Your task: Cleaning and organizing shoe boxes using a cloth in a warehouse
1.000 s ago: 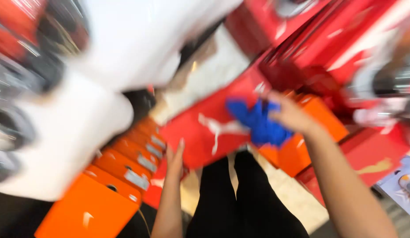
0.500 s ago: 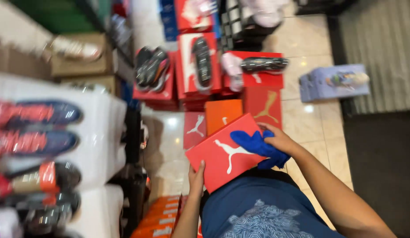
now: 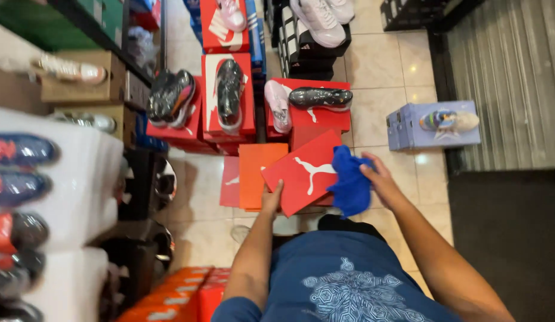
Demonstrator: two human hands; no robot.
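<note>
Holding a red box (image 3: 304, 173) out over the floor, the person is propping its lower edge with the left hand (image 3: 270, 200) — fingers closed on that edge, thumb up against the lid. The right hand (image 3: 382, 179) is pressing a blue cloth (image 3: 349, 182) against the box's right corner, fingers bunched and gripping the cloth.

Risk, as I'm reading it: the box is tilting and only one edge is being pinched, so a firm push from the cloth could be twisting it out of that grip — and it is hanging over an orange box (image 3: 258, 176) on the floor. The cloth is also dangling loose below the hand, so it could be snagging a corner. I cannot tell whether the lid is seated, so it may be sliding off too.

No desk here; everything is standing on a glossy cream tile floor (image 3: 379, 71). Stacked red boxes (image 3: 226, 89) straight ahead are carrying single shoes on top, a pale blue box (image 3: 432, 125) is sitting alone to the right with a shoe on it, white shelving (image 3: 68, 179) on the left is showing rows of shoes, and more orange boxes (image 3: 182, 292) are crowding the near left. Space is tight — a dropped box could be knocking a display shoe loose.
</note>
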